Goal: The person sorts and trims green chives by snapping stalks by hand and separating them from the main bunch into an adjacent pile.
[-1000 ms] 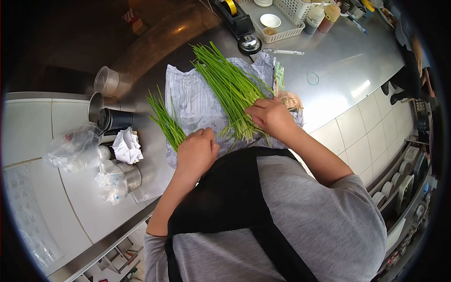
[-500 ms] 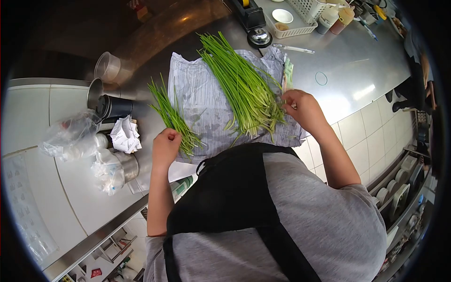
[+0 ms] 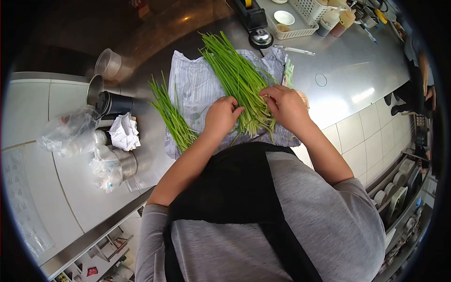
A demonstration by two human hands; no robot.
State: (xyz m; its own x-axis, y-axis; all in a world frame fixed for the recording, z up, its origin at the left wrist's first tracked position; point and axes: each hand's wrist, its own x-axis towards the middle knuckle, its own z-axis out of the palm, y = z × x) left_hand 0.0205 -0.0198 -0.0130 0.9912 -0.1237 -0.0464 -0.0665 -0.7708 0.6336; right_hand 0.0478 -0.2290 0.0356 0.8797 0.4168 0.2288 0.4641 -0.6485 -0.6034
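Observation:
A large bundle of garlic chives [image 3: 235, 70] lies slantwise on a damp, printed sheet of paper [image 3: 188, 77], pale stem ends toward me. A smaller bunch of chives [image 3: 171, 115] rests apart at the sheet's left side. My left hand [image 3: 221, 115] is at the big bundle's left edge, near the stems, its thumb and fingers curved but apart, with nothing visible between them. On the opposite edge, my right hand [image 3: 285, 107] has thumb and forefinger closed on some chives near the pale ends. Its other fingers are partly hidden.
A call bell [image 3: 260, 37] and a pen [image 3: 294, 49] sit beyond the sheet, near a white basket [image 3: 300, 32]. To the left stand a black cup [image 3: 112, 104], a clear plastic tub [image 3: 108, 63] and crumpled paper [image 3: 124, 132]. Another person [image 3: 418, 70] stands at the far right.
My left hand has moved right, from beside the small bunch to the large bundle's left edge. My right hand has shifted left, farther over the stems.

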